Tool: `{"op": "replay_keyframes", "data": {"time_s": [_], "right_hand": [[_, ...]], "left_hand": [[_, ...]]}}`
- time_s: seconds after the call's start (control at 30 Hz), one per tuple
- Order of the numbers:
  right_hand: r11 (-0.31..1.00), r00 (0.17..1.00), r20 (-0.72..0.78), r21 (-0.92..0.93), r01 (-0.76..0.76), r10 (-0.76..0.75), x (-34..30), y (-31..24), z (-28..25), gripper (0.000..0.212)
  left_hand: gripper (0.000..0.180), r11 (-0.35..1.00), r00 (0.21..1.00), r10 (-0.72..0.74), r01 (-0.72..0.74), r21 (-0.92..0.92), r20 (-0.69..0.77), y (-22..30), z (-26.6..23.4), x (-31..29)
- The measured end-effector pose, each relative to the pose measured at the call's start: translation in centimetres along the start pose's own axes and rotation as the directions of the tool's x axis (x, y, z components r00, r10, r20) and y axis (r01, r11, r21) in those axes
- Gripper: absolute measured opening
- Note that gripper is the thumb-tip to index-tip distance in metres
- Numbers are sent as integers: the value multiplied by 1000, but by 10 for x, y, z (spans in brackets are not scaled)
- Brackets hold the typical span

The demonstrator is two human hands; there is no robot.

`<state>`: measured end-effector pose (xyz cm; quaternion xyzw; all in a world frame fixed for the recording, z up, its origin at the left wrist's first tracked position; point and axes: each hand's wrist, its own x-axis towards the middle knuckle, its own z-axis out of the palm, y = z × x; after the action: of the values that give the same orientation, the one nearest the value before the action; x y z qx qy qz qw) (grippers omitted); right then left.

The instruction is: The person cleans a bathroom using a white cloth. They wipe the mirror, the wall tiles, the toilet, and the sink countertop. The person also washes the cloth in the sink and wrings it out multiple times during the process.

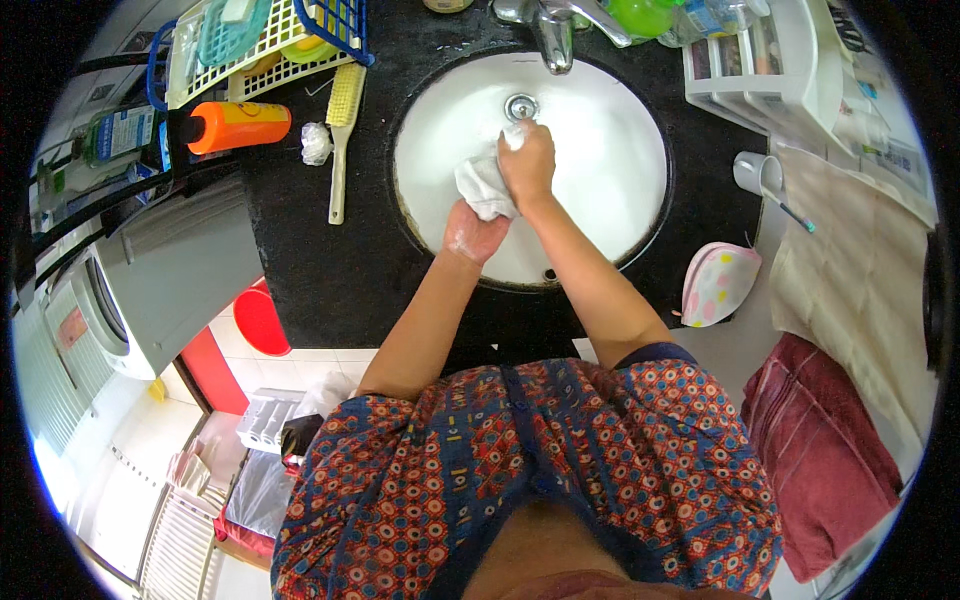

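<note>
Over the white oval sink (610, 170), both hands work on a bunched, wet-looking white cloth (482, 187). My right hand (528, 165) is closed in a fist around its upper right part, and a bit of white pokes out by the thumb; whether that is cloth or foam I cannot tell. Below it, my left hand (476, 233) grips the lower end, palm turned up, with whitish suds on the wrist. The metal drain (521, 107) lies just beyond my right hand. At the back rim stands a chrome tap (556, 45), with no water visibly running.
On the black counter (320, 290), left of the sink, lie a scrub brush (342, 130), a crumpled white wad (316, 144) and an orange bottle (240, 127). To the right are a white mug (757, 173), a spotted pouch (719, 285) and a white drawer organiser (745, 75).
</note>
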<state>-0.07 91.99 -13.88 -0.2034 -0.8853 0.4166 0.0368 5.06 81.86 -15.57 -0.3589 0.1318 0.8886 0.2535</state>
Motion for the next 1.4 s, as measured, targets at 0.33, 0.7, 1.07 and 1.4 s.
{"op": "replay_keyframes", "data": {"time_s": [0.33, 0.7, 1.07, 1.4], "right_hand": [[969, 971, 222, -206, 136, -89, 14, 26, -26, 24], [674, 758, 434, 739, 9, -486, 31, -249, -29, 48], [563, 541, 168, 146, 813, -824, 53, -294, 31, 34], [965, 893, 389, -37, 258, -224, -88, -63, -37, 46]], "left_hand": [[41, 998, 958, -56, 46, 43, 281, 27, 3, -19], [35, 894, 998, -57, 33, 447, 39, 33, -23, -29], [36, 973, 998, -51, 42, 229, 32, 38, -10, -26], [56, 993, 981, -111, 116, -21, 158, 30, -8, 12]]}}
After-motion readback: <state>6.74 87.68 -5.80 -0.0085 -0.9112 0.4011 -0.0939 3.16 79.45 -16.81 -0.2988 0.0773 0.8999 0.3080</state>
